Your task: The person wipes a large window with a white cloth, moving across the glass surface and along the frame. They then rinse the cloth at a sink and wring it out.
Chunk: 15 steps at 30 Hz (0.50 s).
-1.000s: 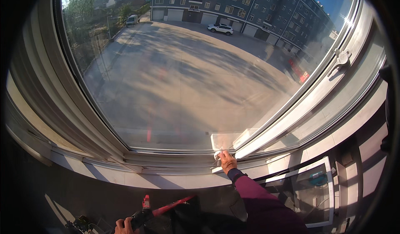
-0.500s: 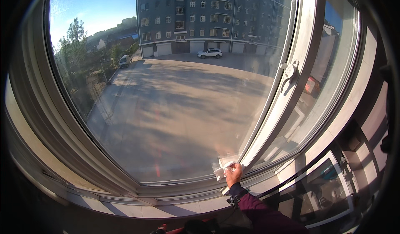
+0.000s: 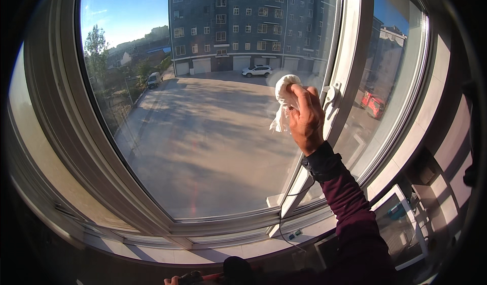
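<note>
Right hand (image 3: 306, 118): raised in front of the window, fingers curled tight round a white cloth, back of the hand toward the camera.
White cloth (image 3: 284, 101): bunched in the right hand's grip and pressed against the glass pane, near the pane's right edge and in its upper half; a loose tail hangs down to the left of the palm.
Right sleeve (image 3: 350, 209): dark maroon, with a black cuff at the wrist; the forearm rises from the lower right edge of the view up to the hand.
Window handle (image 3: 331, 98): white, on the upright frame bar just right of the hand, very close to the knuckles; whether they touch cannot be told.
Glass pane (image 3: 203, 148): large, set in a pale frame, sunlit from outside.
Window frame (image 3: 350, 61): white upright bar dividing the large pane from a narrower pane to the right.
Left hand (image 3: 175, 280): only a sliver shows at the bottom edge, beside a dark object with a red part; its grip cannot be told.
Outside: paved yard in long shadows, a tall grey building, a white car (image 3: 257, 71) parked before it, a red vehicle (image 3: 374, 104) seen through the right pane.
</note>
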Each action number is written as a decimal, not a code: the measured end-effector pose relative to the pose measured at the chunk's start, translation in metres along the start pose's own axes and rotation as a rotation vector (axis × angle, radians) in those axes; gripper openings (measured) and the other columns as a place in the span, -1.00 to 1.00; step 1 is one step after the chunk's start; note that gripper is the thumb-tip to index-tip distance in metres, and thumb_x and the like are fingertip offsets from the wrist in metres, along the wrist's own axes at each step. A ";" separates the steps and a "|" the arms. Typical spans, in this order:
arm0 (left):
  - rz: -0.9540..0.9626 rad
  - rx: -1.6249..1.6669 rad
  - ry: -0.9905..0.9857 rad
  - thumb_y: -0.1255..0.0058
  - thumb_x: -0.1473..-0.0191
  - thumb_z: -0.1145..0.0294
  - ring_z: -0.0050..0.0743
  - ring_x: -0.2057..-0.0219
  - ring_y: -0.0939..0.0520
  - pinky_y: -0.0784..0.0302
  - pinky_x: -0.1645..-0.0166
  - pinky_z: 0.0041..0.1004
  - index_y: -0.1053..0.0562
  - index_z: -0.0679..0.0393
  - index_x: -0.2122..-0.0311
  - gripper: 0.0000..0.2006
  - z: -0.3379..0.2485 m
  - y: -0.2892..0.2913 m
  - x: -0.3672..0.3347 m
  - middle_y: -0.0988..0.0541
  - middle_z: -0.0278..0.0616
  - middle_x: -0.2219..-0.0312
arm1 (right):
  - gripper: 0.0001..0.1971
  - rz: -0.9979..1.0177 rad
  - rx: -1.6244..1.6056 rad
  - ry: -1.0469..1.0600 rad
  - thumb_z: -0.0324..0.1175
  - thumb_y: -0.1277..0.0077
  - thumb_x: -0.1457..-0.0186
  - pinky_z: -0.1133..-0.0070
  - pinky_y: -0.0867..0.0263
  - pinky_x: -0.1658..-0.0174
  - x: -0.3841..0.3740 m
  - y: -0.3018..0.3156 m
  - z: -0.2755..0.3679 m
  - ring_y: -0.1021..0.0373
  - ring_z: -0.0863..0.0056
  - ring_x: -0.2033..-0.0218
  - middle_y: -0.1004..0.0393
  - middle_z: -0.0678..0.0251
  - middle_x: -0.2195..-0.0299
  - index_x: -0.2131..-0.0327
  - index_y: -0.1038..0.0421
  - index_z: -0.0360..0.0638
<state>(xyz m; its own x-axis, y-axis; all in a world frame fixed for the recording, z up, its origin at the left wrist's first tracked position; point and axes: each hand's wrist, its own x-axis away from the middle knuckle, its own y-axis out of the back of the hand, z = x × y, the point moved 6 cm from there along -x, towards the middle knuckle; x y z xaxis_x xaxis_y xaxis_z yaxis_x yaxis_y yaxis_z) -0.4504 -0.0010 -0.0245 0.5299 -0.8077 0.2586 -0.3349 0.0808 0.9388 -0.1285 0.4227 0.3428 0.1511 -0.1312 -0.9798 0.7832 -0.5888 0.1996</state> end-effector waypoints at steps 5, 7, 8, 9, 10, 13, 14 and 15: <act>-0.114 0.106 -0.011 -0.32 0.01 0.25 0.15 0.20 -0.69 -0.61 0.16 0.01 -0.52 -0.02 -0.01 -0.56 0.014 -0.011 0.001 -0.57 0.02 0.20 | -0.53 0.011 0.101 0.081 -0.73 -0.08 -0.01 0.31 -0.49 0.00 -0.062 0.002 -0.004 -0.51 0.10 0.05 -0.51 0.13 0.08 -0.02 -0.45 -0.17; -0.160 0.111 -0.005 -0.34 0.03 0.28 0.12 0.19 -0.69 -0.60 0.12 -0.02 -0.52 -0.04 -0.03 -0.54 0.016 -0.012 0.003 -0.58 -0.04 0.19 | -0.53 0.076 0.018 0.037 -0.72 -0.09 0.01 0.31 -0.48 -0.01 -0.033 -0.009 -0.007 -0.51 0.10 0.04 -0.50 0.14 0.08 -0.01 -0.47 -0.16; -0.165 0.114 0.003 -0.33 0.03 0.29 0.12 0.18 -0.69 -0.60 0.12 -0.02 -0.51 -0.04 -0.03 -0.54 0.016 -0.013 0.004 -0.58 -0.04 0.19 | -0.53 0.124 0.037 0.018 -0.72 -0.08 0.02 0.30 -0.48 -0.01 -0.008 -0.017 -0.006 -0.52 0.09 0.04 -0.49 0.14 0.07 0.00 -0.48 -0.16; -0.163 0.113 0.006 -0.33 0.02 0.29 0.12 0.18 -0.68 -0.61 0.12 -0.02 -0.51 -0.04 -0.03 -0.54 0.016 -0.012 0.003 -0.58 -0.04 0.19 | -0.53 0.167 0.063 0.001 -0.72 -0.08 0.04 0.30 -0.48 -0.01 0.025 -0.024 -0.004 -0.52 0.08 0.04 -0.49 0.13 0.07 0.01 -0.48 -0.16; -0.155 0.109 0.016 -0.33 0.01 0.29 0.11 0.17 -0.68 -0.61 0.12 -0.02 -0.51 -0.02 -0.04 -0.54 0.016 -0.011 0.001 -0.58 -0.04 0.17 | -0.53 0.196 0.045 0.018 -0.73 -0.09 0.05 0.29 -0.48 0.00 0.061 -0.035 0.003 -0.52 0.06 0.05 -0.49 0.13 0.07 0.01 -0.49 -0.15; -0.118 0.107 0.043 -0.33 -0.01 0.30 0.09 0.15 -0.67 -0.61 0.12 -0.01 -0.49 0.02 -0.05 -0.54 0.012 -0.007 -0.002 -0.58 -0.03 0.14 | -0.52 0.284 -0.093 0.056 -0.74 -0.12 0.10 0.27 -0.51 0.11 0.184 -0.078 0.035 -0.53 0.03 0.11 -0.49 0.13 0.10 0.06 -0.52 -0.10; -0.110 0.110 0.054 -0.33 -0.01 0.30 0.08 0.14 -0.67 -0.61 0.12 -0.01 -0.49 0.02 -0.05 -0.54 0.012 -0.006 -0.003 -0.58 -0.04 0.12 | -0.53 0.347 -0.131 0.081 -0.74 -0.13 0.12 0.27 -0.52 0.14 0.223 -0.096 0.049 -0.54 0.05 0.13 -0.49 0.14 0.11 0.09 -0.54 -0.09; -0.088 0.106 0.071 -0.33 -0.02 0.30 0.08 0.13 -0.67 -0.62 0.12 -0.02 -0.49 0.02 -0.05 -0.54 0.012 -0.005 -0.004 -0.58 -0.04 0.11 | -0.55 0.442 -0.170 0.072 -0.73 -0.15 0.13 0.27 -0.53 0.17 0.260 -0.116 0.063 -0.55 0.07 0.14 -0.48 0.15 0.12 0.12 -0.55 -0.08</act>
<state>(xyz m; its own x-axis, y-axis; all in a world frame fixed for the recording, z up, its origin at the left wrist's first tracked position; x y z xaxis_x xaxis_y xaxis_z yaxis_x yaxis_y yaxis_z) -0.4602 -0.0055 -0.0333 0.6135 -0.7652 0.1954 -0.3631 -0.0535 0.9302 -0.2182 0.4066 0.0658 0.5282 -0.2805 -0.8014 0.7216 -0.3493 0.5978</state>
